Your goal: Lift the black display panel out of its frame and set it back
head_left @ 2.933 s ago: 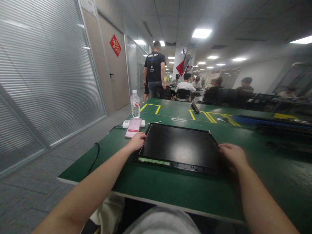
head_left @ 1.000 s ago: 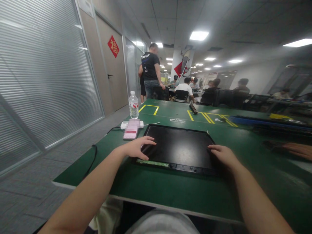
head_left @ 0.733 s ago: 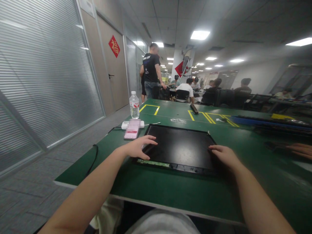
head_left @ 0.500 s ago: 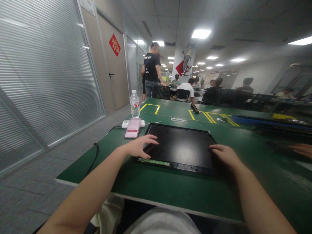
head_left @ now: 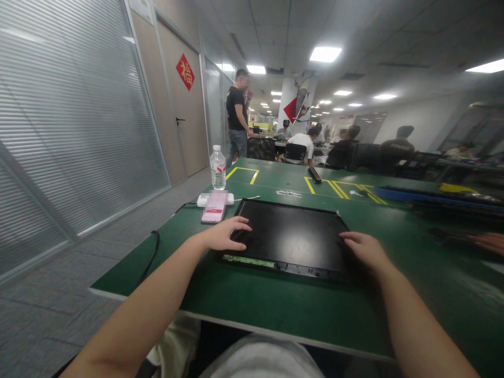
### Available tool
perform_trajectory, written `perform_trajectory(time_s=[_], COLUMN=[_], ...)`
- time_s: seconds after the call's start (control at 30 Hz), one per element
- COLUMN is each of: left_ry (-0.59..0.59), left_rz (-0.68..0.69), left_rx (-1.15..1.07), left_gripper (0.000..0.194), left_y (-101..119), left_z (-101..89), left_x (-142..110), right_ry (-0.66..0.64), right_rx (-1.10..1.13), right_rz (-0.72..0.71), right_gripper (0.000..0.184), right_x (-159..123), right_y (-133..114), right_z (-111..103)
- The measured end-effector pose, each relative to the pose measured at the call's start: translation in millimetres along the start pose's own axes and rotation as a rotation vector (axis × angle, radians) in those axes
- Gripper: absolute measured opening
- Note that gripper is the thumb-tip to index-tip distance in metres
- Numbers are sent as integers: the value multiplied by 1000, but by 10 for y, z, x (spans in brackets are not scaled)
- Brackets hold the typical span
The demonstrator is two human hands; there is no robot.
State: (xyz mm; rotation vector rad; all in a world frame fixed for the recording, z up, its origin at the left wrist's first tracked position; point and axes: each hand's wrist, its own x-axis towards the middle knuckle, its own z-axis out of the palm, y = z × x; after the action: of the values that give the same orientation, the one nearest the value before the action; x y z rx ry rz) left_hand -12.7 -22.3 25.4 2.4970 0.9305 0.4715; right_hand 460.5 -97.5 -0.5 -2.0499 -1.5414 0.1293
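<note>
A black flat display panel lies face up on the green table, with a narrow green circuit board along its near left edge. My left hand is over the panel's left edge, fingers stretched and thumb apart from them. On the opposite side, my right hand has its fingertips at the right edge of the panel, fingers extended; its thumb and underside are hidden. Neither hand visibly wraps round the panel.
Behind my left hand are a phone, a white power strip and a water bottle. Across the table lie a dark strip-shaped part and a blue tray. Another person's hand appears at the right.
My left thumb has drawn up toward the fingers, away from the circuit board. The right hand has shifted only slightly. In the background, the standing person has turned; the panel has stayed put.
</note>
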Motion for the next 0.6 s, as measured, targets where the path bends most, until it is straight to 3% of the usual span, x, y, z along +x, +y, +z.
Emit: perform_trajectory(time_s=[0.2, 0.33, 0.6], left_ry=[171, 162, 155], left_rz=[-145, -163, -238], left_rx=[162, 225, 291], left_gripper=[37, 38, 50], left_y=[-135, -128, -61], left_z=[82, 110, 171], left_x=[88, 107, 103], right_ry=[-38, -125, -148], right_rx=[-19, -5, -14], right_rz=[31, 26, 49], right_gripper=[38, 39, 34], right_x=[3, 8, -16], right_y=[16, 16, -64], right_z=[-6, 10, -45])
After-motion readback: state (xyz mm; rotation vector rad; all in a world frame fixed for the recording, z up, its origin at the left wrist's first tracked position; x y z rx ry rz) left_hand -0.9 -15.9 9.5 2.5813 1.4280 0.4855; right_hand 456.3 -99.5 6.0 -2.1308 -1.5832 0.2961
